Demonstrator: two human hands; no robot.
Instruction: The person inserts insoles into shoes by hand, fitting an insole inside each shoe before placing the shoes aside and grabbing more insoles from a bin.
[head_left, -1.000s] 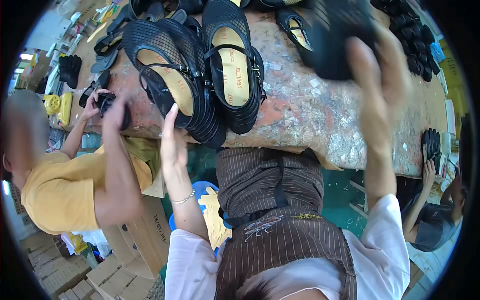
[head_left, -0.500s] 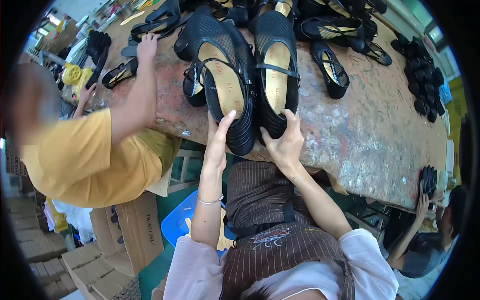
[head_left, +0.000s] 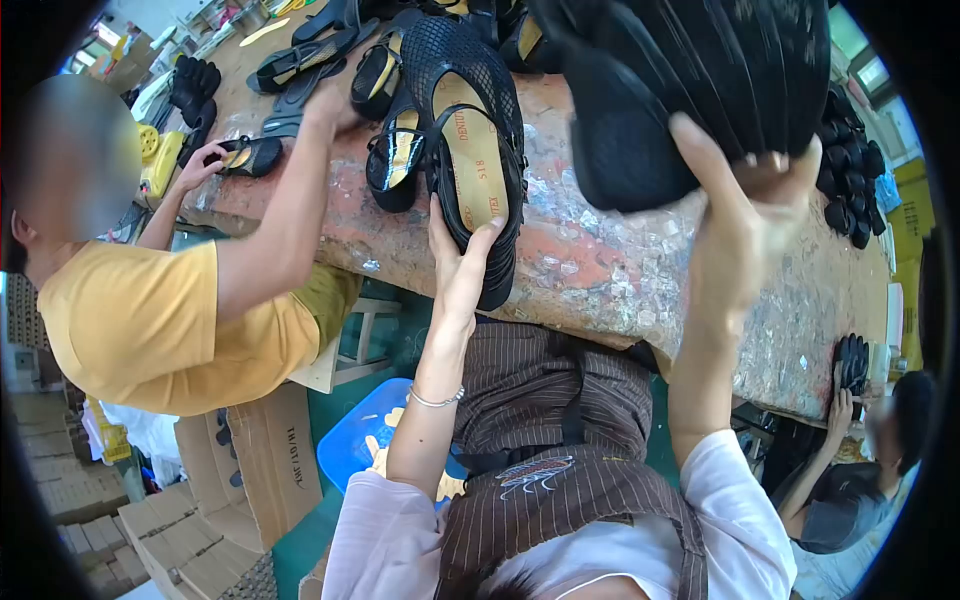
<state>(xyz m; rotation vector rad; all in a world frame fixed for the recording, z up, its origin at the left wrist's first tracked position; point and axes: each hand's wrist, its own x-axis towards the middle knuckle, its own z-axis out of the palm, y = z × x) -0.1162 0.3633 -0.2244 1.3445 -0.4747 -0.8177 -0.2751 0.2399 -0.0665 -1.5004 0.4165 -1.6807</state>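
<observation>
My left hand (head_left: pixel 462 265) grips the heel end of a black mesh shoe (head_left: pixel 479 170), thumb on the rim of its opening. This shoe points away from me over the table edge, its tan insole with red print facing up. Raised on the right, close to the camera, a second black shoe (head_left: pixel 700 90) with ridged sides is in my right hand (head_left: pixel 735 220). My right thumb presses on its surface, and fingertips show at its lower end. Motion blurs the hand, and the raised shoe's far end is cut off by the frame.
More black shoes (head_left: pixel 395 160) lie on the worn table (head_left: pixel 640 270). A person in a yellow shirt (head_left: pixel 140 310) handles shoes at the left; another person (head_left: pixel 850 490) works at the right. A blue basin (head_left: pixel 345 435) and cardboard boxes (head_left: pixel 270 470) stand below on the floor.
My right hand has lifted its shoe up and right, turning it. My left hand and its shoe moved slightly right. The person in yellow has shifted their hands and head.
</observation>
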